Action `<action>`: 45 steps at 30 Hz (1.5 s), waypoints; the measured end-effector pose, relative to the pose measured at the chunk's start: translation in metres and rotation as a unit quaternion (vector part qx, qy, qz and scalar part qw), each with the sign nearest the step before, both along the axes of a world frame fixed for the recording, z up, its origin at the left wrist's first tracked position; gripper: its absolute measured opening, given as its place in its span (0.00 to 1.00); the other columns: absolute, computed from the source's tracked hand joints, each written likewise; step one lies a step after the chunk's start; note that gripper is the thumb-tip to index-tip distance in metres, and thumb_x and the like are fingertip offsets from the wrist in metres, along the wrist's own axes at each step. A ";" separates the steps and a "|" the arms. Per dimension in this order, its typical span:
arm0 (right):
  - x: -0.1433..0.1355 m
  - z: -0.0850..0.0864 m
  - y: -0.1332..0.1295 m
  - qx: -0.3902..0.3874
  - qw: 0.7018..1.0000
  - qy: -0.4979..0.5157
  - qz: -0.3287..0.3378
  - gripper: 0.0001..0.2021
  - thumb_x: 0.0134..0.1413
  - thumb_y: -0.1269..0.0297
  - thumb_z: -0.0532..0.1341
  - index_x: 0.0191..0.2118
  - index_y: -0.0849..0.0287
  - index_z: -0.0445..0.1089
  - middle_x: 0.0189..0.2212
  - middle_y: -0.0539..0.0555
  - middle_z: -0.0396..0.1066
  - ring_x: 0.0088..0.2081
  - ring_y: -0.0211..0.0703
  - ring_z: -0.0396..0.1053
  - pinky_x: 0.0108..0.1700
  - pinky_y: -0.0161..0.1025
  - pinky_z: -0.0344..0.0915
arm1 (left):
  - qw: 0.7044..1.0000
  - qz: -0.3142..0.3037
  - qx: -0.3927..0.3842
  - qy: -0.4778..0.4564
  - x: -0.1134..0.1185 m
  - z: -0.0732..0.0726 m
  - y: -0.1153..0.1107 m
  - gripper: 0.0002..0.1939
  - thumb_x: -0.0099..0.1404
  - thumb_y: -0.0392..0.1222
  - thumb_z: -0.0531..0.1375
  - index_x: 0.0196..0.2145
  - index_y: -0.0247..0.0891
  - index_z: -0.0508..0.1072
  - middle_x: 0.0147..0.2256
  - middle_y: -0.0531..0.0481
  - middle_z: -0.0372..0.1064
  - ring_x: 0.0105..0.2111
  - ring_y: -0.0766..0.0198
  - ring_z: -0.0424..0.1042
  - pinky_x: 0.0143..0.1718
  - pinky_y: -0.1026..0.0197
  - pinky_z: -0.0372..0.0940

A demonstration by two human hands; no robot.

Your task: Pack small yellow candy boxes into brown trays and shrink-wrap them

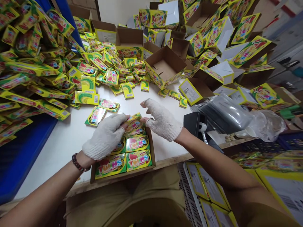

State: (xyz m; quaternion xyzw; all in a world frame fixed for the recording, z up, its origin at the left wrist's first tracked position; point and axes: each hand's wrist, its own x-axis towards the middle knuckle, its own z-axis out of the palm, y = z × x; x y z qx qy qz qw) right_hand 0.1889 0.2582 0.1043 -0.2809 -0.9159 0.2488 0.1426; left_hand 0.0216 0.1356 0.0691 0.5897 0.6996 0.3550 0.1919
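Observation:
My left hand (105,135), in a white fingerless glove, grips a small yellow-green candy box (133,122) at the far end of an open brown carton (152,151). Rows of "Twins" candy packs (138,160) lie face up inside that carton. Part of the rows is hidden under my left hand. On the right, my right hand (164,121), gloved the same way, has its fingers apart. Its thumb is close to the held box; whether it touches I cannot tell. Two loose packs (95,116) lie on the white table (165,145) beyond my left hand.
A large heap of candy packs (35,63) spills from a blue bin (26,157) at the left. Several open display cartons (165,66) are piled at the back and right. A black device (191,123) and clear plastic bags (227,110) sit right. Packed cartons (208,179) stand below.

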 end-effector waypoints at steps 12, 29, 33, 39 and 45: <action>-0.009 -0.020 0.005 0.183 0.935 -0.275 0.128 0.11 0.64 0.68 0.55 0.50 0.57 0.70 0.45 0.57 0.74 0.42 0.48 0.69 0.40 0.41 0.58 | 0.967 -0.029 -0.035 0.250 0.008 -0.021 0.006 0.11 0.61 0.35 0.52 0.33 0.37 0.75 0.38 0.43 0.72 0.38 0.56 0.70 0.39 0.57 0.65; -0.025 -0.025 -0.037 0.198 0.892 -0.360 0.186 0.12 0.63 0.71 0.54 0.43 0.65 0.74 0.41 0.64 0.75 0.44 0.55 0.74 0.41 0.48 0.66 | 0.962 -0.154 -0.070 0.215 0.005 -0.012 -0.004 0.10 0.63 0.38 0.54 0.33 0.39 0.76 0.36 0.46 0.74 0.39 0.58 0.72 0.44 0.56 0.66; -0.031 -0.017 -0.024 0.170 0.944 -0.248 0.134 0.11 0.63 0.67 0.55 0.47 0.59 0.72 0.43 0.58 0.75 0.44 0.50 0.73 0.42 0.44 0.66 | 0.975 0.098 -0.030 0.199 -0.049 -0.013 -0.002 0.15 0.67 0.46 0.49 0.35 0.40 0.74 0.37 0.45 0.72 0.42 0.55 0.71 0.44 0.55 0.66; -0.110 -0.034 0.021 0.093 0.974 -0.194 0.066 0.15 0.63 0.65 0.54 0.52 0.59 0.70 0.52 0.61 0.72 0.50 0.50 0.71 0.47 0.42 0.67 | 0.928 0.198 -0.234 0.210 -0.100 -0.044 0.008 0.25 0.56 0.63 0.59 0.38 0.37 0.71 0.42 0.30 0.70 0.41 0.39 0.73 0.36 0.48 0.67; -0.185 -0.065 0.040 0.031 0.963 -0.261 0.052 0.27 0.50 0.61 0.67 0.56 0.64 0.67 0.52 0.68 0.72 0.50 0.54 0.73 0.48 0.44 0.70 | 0.920 0.247 -0.255 0.163 -0.096 -0.052 -0.001 0.26 0.53 0.63 0.61 0.39 0.40 0.68 0.42 0.31 0.71 0.41 0.41 0.75 0.34 0.51 0.66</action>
